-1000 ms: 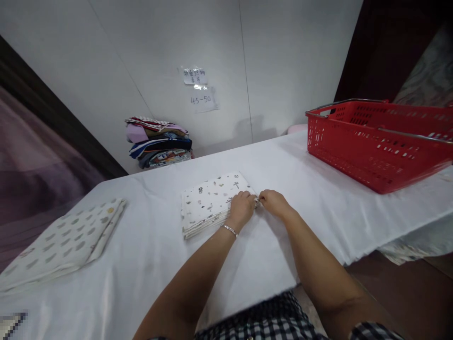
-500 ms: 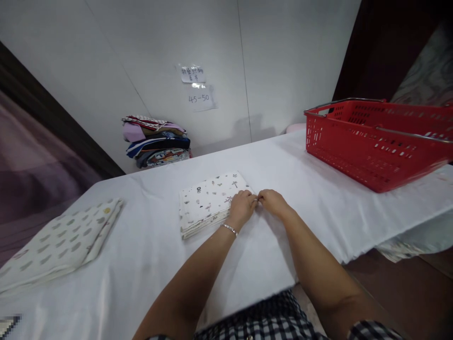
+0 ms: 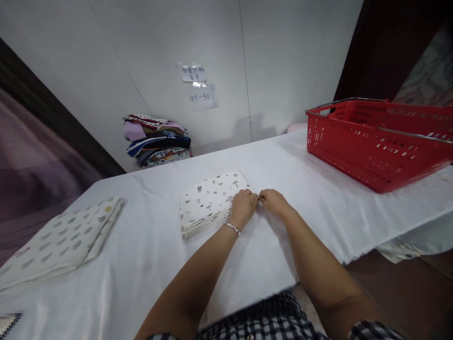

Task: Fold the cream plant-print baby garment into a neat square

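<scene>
- The folded patterned cloth [image 3: 212,200], white with small scattered motifs, lies flat near the middle of the surface [image 3: 269,170], closer to the near edge than to the wall. Its layered edges show along its near side, so it is folded several times over.
- The left hand [image 3: 243,205] rests on the cloth's near right corner, fingers curled down onto the fabric; whether they actually pinch a layer or only press on it I cannot tell. A thin bracelet [image 3: 231,228] sits at that wrist.
- The right hand [image 3: 274,202] meets the left at the same corner, fingertips drawn together just off the cloth's right edge (a small pinch, it seems, on the corner or something tiny there, too small to make out). Both hands working one corner suggests that the corner is being squared or tidied.
- A second folded cloth [image 3: 60,241], pale with grey and yellow drops, lies well apart at the left end of the surface, near its near edge.
- A stack of folded coloured fabrics [image 3: 155,140] sits at the far edge against the wall, below two taped paper notes [image 3: 198,87].
- A red plastic basket [image 3: 375,141] with metal handles stands at the right end, well clear of the hands.
- The white sheet covering the surface hangs over its near edge.
</scene>
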Tool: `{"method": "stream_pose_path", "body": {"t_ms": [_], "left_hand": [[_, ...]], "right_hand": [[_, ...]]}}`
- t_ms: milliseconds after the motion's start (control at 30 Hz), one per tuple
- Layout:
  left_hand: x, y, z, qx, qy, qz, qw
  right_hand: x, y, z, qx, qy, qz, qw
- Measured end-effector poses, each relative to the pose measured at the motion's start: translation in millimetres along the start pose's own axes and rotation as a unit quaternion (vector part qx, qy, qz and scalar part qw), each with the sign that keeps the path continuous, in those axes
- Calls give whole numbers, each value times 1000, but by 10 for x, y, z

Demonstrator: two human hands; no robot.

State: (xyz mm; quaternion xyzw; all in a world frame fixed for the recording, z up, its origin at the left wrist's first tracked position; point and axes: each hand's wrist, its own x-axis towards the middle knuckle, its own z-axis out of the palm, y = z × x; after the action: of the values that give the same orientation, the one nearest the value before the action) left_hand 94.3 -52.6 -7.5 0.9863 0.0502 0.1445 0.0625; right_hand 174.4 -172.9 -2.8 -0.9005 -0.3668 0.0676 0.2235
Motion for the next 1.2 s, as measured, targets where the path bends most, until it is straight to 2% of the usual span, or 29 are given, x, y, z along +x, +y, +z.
{"method": "stream_pose_path", "body": {"t_ms": [200,333,733,933,1200], "left_hand": [[-1,-97,-70,-81,-12,39,996],[-21,-173,-126,-116,-11,39,992],[9,-182,-50,-84,-5,29,996],[-1,-162,-97,-87,-9,13,996],[44,-122,-201,-46,-79,-22,996]], "right_hand": [[19,58,52,48,3,-11,999],[14,49,42,78,2,-18,997],[22,55,60,64,19,-26,997],[33,60,72,67,19,-13,997],[36,53,78,100,30,-25,994]]}}
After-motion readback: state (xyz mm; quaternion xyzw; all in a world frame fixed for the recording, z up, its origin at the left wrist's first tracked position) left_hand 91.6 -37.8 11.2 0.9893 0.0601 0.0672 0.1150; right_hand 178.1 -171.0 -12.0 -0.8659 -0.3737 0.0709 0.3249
